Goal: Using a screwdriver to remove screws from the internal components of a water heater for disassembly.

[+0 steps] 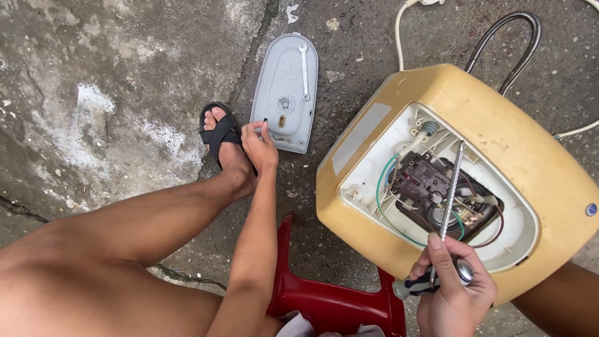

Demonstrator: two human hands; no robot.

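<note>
Left hand is pinching a small screw at the grey cover; right hand is gripping a screwdriver that risks slipping into exposed wiring.

Rough grey concrete floor, stained and patchy. Low down in the middle, a red plastic stool. Up and left of the stool, a black cross-strap sandal on a foot. Straight above the stool and well away, a small silver wrench, lying lengthwise. Further above still, a white scrap. Just left of the wrench, a dark crack in the floor. Far up and right of the stool, a looped metal hose, with a white cable to its left.
</note>
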